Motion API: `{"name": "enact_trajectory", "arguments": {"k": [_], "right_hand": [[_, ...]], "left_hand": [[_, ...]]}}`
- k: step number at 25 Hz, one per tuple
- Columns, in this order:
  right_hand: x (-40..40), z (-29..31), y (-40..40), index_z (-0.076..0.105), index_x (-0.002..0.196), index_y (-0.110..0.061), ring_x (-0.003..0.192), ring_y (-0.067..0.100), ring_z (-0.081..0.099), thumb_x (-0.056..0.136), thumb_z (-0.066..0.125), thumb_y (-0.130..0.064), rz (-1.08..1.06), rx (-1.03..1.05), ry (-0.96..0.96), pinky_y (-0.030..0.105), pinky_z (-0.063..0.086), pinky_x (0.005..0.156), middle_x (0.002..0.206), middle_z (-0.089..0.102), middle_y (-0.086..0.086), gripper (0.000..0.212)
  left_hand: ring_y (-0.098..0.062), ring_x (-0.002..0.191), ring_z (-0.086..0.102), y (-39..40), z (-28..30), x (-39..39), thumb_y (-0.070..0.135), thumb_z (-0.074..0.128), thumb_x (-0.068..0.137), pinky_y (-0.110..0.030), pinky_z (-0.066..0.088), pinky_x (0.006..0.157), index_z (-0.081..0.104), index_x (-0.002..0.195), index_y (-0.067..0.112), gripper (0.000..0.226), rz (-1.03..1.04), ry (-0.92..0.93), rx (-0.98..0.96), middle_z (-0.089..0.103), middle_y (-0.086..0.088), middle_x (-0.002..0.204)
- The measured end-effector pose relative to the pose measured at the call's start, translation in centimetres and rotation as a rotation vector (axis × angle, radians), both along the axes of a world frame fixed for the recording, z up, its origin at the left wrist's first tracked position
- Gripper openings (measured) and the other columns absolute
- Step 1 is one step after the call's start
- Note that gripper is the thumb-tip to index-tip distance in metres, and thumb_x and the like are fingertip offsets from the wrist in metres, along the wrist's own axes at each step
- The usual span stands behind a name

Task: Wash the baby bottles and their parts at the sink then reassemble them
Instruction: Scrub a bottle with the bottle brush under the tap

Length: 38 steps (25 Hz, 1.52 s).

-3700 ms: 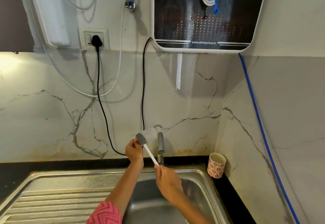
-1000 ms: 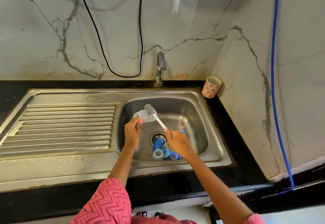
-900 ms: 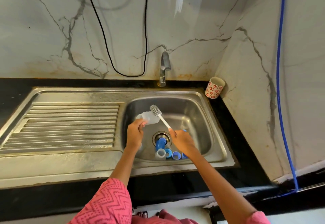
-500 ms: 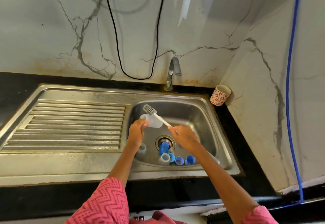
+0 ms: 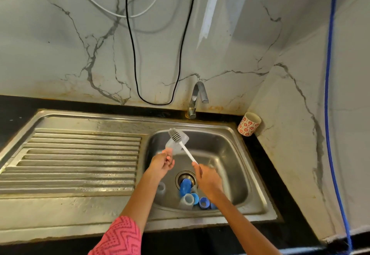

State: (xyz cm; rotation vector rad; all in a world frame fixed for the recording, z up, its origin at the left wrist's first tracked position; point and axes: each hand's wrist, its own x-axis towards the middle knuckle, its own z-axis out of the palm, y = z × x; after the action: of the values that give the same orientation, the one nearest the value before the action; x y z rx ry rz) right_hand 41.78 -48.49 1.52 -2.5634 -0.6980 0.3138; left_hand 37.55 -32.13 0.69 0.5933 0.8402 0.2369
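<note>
My left hand (image 5: 162,164) grips a clear baby bottle (image 5: 176,144) at its lower end, above the sink basin (image 5: 224,154). My right hand (image 5: 208,180) holds the white handle of a bottle brush (image 5: 175,135), whose grey bristle head lies against the bottle's upper part. Near the drain at the basin's bottom lie several blue and clear bottle parts (image 5: 190,196), among them a blue cap and clear rings. One clear piece (image 5: 160,187) sits partly hidden behind my left forearm.
A steel tap (image 5: 197,98) stands behind the basin; I see no water running. The ribbed drainboard (image 5: 76,158) lies to the left. A red-flowered cup (image 5: 248,123) leans in the corner on the black counter. A black cable (image 5: 136,70) and a blue hose (image 5: 328,94) hang on the walls.
The view dropped from the wall to the sink. Both hands came down from the tap into the basin. The bottle has tipped more upright, with the brush head still against it.
</note>
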Motion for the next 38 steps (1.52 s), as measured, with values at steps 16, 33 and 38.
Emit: {"name": "enact_trajectory", "arguments": {"k": [16, 33, 38], "right_hand": [[3.6, 2.5, -2.2, 0.039, 0.056, -0.015, 0.051, 0.011, 0.037, 0.099, 0.04, -0.043, -0.068, 0.132, 0.233, 0.022, 0.033, 0.051, 0.055, 0.041, -0.001, 0.051], [2.9, 4.3, -1.2, 0.036, 0.062, -0.019, 0.033, 0.004, 0.022, 0.101, 0.031, -0.046, -0.331, 0.382, 1.009, 0.016, 0.016, 0.031, 0.046, 0.03, -0.007, 0.047], [4.2, 2.0, -1.7, 0.035, 0.062, -0.018, 0.028, 0.004, 0.021, 0.102, 0.031, -0.044, -0.38, 0.23, 1.025, 0.016, 0.016, 0.029, 0.039, 0.03, -0.008, 0.047]], "left_hand": [[-0.004, 0.033, 0.033, 1.7, -0.2, 1.1, 0.0, 0.032, 0.094, -0.02, 0.039, 0.058, 0.051, 0.104, 0.002, 0.022, 0.092, 0.091, 0.102, 0.038, -0.003, 0.048], [-0.024, 0.104, 0.056, -4.0, -1.1, 2.9, 0.023, 0.059, 0.091, -0.035, 0.045, 0.089, 0.062, 0.118, 0.009, 0.031, 0.152, 0.109, 0.298, 0.061, -0.017, 0.111], [-0.013, 0.105, 0.049, -5.7, -2.1, 2.0, 0.007, 0.062, 0.087, -0.031, 0.035, 0.102, 0.061, 0.117, -0.006, 0.032, 0.087, 0.115, 0.445, 0.062, -0.012, 0.113]]}}
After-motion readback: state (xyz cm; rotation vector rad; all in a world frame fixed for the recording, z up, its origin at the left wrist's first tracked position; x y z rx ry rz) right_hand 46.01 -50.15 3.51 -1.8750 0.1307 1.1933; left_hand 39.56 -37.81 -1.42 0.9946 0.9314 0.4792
